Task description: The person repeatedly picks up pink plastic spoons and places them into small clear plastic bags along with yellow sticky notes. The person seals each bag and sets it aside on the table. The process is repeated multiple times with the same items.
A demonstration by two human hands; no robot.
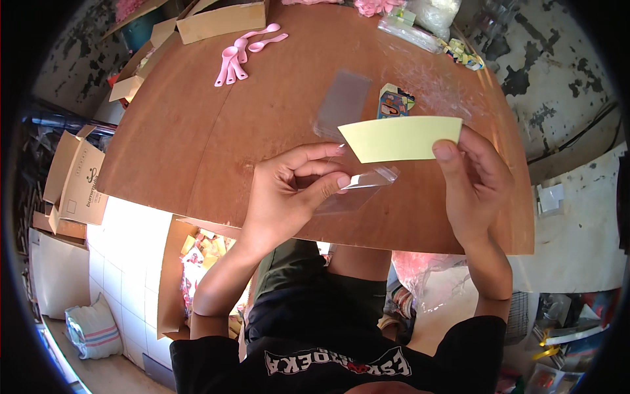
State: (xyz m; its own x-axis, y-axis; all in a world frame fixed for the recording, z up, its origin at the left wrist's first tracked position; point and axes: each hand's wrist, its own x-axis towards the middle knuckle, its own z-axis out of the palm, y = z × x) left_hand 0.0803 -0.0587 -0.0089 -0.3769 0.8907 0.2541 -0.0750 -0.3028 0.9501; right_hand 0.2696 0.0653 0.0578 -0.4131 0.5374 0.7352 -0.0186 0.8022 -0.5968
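Observation:
A pale yellow card (397, 140) with slanted ends is pinched at its right end by my right hand (478, 180), thumb in front and fingers behind. My left hand (283, 190) holds a clear plastic bag (371, 178) between thumb and fingers, just below the card and above the near part of the table. The left index finger stretches toward the card's left end; I cannot tell whether it touches. Beyond the card lie a printed card (395, 101), partly hidden by it, and a flat clear plastic sleeve (344, 102).
Several pink measuring spoons (231, 64) lie at the far left of the brown wooden table (197, 144), near an open cardboard box (223, 21). Plastic packs (410, 34) and small printed cards (463, 54) sit at the far right. Another open box (172, 282) with small packets stands below the table's front edge.

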